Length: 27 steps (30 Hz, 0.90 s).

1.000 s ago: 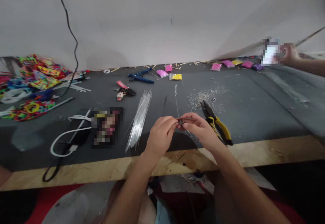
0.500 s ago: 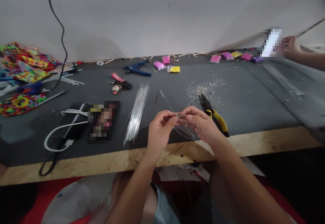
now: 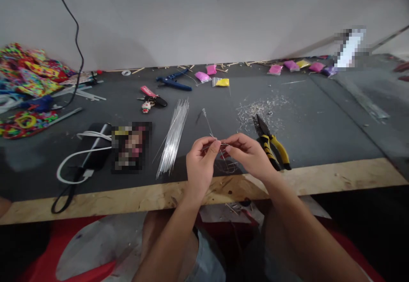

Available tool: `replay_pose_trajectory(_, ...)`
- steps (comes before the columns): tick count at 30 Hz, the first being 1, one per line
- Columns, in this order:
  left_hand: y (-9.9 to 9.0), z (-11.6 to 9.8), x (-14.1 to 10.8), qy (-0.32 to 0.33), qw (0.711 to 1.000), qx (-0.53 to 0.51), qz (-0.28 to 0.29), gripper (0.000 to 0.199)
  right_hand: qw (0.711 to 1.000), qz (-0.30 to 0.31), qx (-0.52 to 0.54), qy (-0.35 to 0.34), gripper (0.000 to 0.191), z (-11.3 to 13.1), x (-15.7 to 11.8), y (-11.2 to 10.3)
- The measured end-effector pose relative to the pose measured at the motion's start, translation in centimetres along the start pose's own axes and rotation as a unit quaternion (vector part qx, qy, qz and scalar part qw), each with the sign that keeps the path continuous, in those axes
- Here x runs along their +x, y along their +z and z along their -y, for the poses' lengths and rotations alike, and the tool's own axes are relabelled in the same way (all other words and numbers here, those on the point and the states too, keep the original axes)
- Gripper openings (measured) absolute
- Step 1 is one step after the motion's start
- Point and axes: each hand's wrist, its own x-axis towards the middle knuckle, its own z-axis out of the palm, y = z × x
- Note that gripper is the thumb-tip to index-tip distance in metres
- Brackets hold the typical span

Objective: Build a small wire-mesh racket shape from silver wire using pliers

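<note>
Silver and thin, the bent wire shape (image 3: 228,169) is in the middle, up over the near edge of the counter (image 3: 335,141). The left hand (image 3: 201,162) and the right hand (image 3: 247,152) both have it. Each grip is a small pinch, thumb against fingers, with the wire in between. The fingertips of the two hands are very near each other.

A long straight tail (image 3: 209,124) pokes out past the fingertips. It points away from the person and leans to the left, with a little twisted bit at its far end. The left hand is the nearer one to this tail. The loops hang on the near side, in the gap between the two hands. The fingers hide the spot where the wires meet, so I cannot tell how they join.

A bundle of straight wires (image 3: 172,141) lies just left of the left hand. The yellow and black pliers (image 3: 274,145) lie close by the right hand, so there is little room on that side. Wire scraps (image 3: 254,109) are past the pliers. Blue cutters (image 3: 174,82) and a yellow packet (image 3: 222,82) lie farther back.
</note>
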Motion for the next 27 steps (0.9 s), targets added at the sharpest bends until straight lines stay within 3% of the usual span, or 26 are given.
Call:
replay_pose_trajectory(10,-0.2,0.1,0.6,-0.037,0.999,-0.021,-0.020,0.016,0.997,-0.032,-0.069,0.009,0.011,-0.5,0.0,0.7)
replay_pose_trajectory(18,-0.2,1.2,0.9,-0.060,0.993,-0.096,-0.018,0.017,0.997,-0.066,-0.032,0.021,0.013,-0.9,0.2,0.8)
replay_pose_trajectory(27,0.0,0.4,1.1,-0.126,0.973,-0.194,0.018,0.013,0.996,-0.060,0.044,0.043,0.015,-1.1,0.4,0.5)
